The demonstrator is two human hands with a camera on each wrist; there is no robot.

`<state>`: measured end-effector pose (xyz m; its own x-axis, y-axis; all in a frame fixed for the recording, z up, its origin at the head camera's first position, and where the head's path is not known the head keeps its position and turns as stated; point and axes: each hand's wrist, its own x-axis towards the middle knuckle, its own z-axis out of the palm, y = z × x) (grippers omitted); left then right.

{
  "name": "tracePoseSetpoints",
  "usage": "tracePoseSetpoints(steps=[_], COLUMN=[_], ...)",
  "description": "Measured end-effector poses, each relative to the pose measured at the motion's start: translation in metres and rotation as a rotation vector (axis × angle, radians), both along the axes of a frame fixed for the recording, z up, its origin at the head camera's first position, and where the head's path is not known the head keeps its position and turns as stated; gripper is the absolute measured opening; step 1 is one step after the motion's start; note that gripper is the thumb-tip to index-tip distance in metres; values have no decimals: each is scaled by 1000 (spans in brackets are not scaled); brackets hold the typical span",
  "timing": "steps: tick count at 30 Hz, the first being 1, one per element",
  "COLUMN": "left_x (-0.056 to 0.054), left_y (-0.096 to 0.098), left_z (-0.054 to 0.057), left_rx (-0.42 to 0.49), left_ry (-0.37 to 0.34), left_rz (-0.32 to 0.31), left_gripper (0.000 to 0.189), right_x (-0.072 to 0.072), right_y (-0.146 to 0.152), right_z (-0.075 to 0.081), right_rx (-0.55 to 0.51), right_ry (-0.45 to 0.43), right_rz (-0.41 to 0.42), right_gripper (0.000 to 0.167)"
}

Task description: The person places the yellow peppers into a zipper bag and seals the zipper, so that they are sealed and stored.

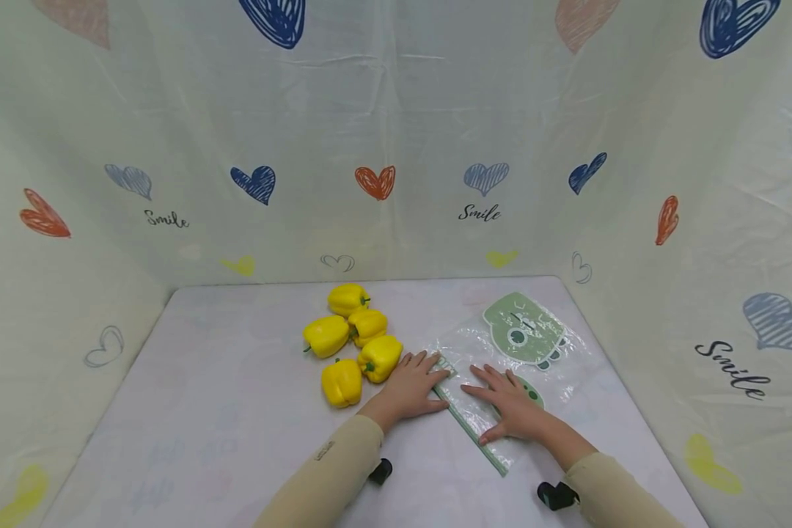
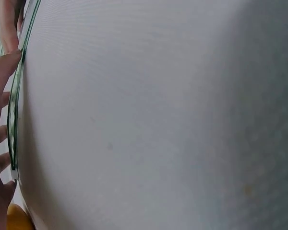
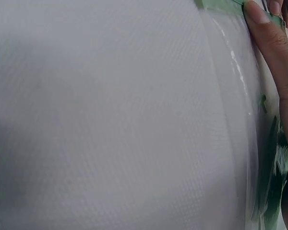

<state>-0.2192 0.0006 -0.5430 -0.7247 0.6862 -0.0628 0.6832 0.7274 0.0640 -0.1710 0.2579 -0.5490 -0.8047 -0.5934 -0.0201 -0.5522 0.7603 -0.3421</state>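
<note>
A clear plastic zip bag (image 1: 526, 334) with a green cartoon print and a green zip edge lies flat on the right half of the white table. My left hand (image 1: 405, 389) rests at the bag's zip edge, fingers spread over its upper end. In the left wrist view the thumb and fingertips touch the green zip strip (image 2: 14, 115). Lower on the bag, my right hand (image 1: 518, 411) lies with spread fingers on the plastic, covering part of the print. Its thumb (image 3: 269, 38) touches the zip edge in the right wrist view. Neither hand grips anything.
Several yellow bell peppers (image 1: 342, 383) are grouped left of the left hand, the closest one (image 1: 379, 358) beside its fingertips. A cloth printed with hearts (image 1: 375, 183) hangs behind the table and along both sides. Black wrist devices (image 1: 557, 496) sit under the cuffs.
</note>
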Motion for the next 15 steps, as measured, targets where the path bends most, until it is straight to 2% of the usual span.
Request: tracePoseSetpoints(steps=[10,15], left_x=[0,0], left_y=[-1,0], left_z=[1,3], left_rx=[-3,29], left_ry=[-7,37], left_rz=[-6,-24], left_gripper=[62,50], right_x=[0,0], right_y=[1,-1], right_z=[-3,-2], right_rx=[-42,-54], right_ry=[15,27], right_rz=[-15,-37], right_gripper=[90,82])
